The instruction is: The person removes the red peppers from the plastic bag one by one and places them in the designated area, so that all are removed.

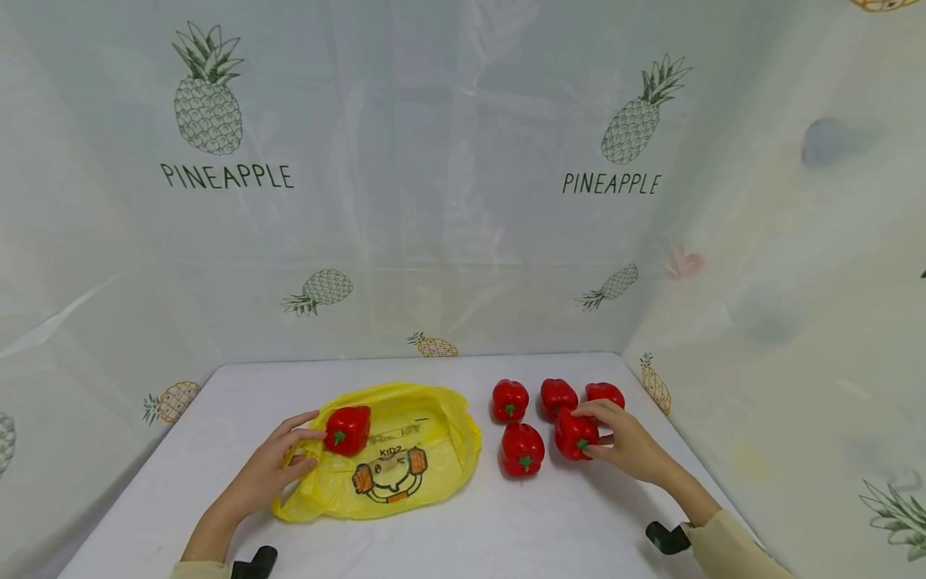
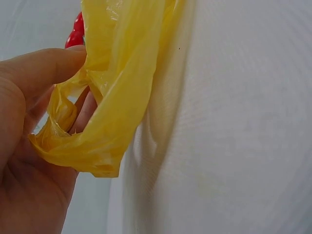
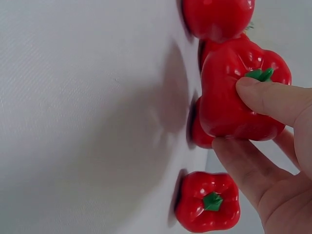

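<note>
A yellow plastic bag [image 1: 441, 474] with a cartoon print lies spread on the table. My left hand [image 1: 271, 470] is at its left end, thumb and fingers about the bag's looped handle [image 2: 117, 126]. On the bag, right by the left fingertips, sits a red bell pepper [image 1: 349, 431] with a green stem. My right hand [image 1: 629, 442] grips another red bell pepper [image 3: 234, 97], its thumb beside the stem and its fingers around the far side. This pepper is raised above the table, its shadow falling on the cloth.
Several more red bell peppers stand on the right half of the table: one in front [image 1: 522, 450], others behind, such as the back-left pepper [image 1: 510, 400] and a partly hidden pepper [image 1: 604, 392]. A pineapple-print curtain [image 1: 448, 201] encloses the white table [image 1: 477, 539].
</note>
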The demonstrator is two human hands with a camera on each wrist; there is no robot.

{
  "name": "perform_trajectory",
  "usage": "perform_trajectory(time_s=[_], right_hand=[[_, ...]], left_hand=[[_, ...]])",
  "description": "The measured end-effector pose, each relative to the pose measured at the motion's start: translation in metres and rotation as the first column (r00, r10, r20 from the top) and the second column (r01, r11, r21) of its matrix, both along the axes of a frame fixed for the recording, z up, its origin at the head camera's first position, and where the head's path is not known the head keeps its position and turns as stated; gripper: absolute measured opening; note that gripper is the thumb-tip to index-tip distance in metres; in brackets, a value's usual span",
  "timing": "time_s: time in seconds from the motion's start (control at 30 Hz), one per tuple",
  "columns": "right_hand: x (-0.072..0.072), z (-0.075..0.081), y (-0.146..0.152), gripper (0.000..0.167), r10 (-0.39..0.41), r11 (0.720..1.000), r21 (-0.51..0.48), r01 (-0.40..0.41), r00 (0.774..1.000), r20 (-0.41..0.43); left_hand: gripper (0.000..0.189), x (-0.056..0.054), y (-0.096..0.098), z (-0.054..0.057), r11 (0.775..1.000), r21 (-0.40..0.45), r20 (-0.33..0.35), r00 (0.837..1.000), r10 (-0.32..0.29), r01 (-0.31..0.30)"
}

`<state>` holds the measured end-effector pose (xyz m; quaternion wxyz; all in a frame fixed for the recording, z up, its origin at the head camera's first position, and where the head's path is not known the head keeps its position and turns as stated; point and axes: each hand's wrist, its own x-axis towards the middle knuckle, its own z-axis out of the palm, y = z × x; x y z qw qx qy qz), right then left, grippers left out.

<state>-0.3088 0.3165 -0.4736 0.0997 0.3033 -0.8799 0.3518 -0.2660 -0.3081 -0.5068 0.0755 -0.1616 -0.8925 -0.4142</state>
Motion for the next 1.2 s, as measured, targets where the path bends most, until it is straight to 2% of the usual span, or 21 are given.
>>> perform_trajectory(time_s=[0.27, 0.73, 1.0, 1.2], right_hand=[[0.0032, -0.0013, 0.0014, 0.062, 0.005, 1.000, 0.010, -0.005, 1.000, 0.016], [0.0066, -0.0071, 0.0056, 0.059, 0.012, 1.000, 0.017, -0.014, 0.993, 0.116], [0.0061, -0.0092, 0.0065, 0.059, 0.017, 0.999, 0.037, -0.022, 0.992, 0.123], [0.0056, -0.0098, 0.0081, 0.060, 0.025, 0.999, 0.044, -0.031, 0.994, 0.111]], left_hand=[[0.032, -0.0009, -0.0015, -0.0017, 1.000, -0.001, -0.009, 1.000, -0.003, 0.003], [0.031, 0.0006, 0.0002, 0.0008, 1.000, 0.003, 0.000, 1.000, 0.003, -0.003], [0.031, 0.0008, -0.0002, 0.0002, 1.000, 0.007, 0.008, 1.000, 0.002, -0.003], [0.033, 0.0011, 0.0002, -0.0006, 1.000, 0.008, -0.012, 1.000, -0.007, 0.007]])
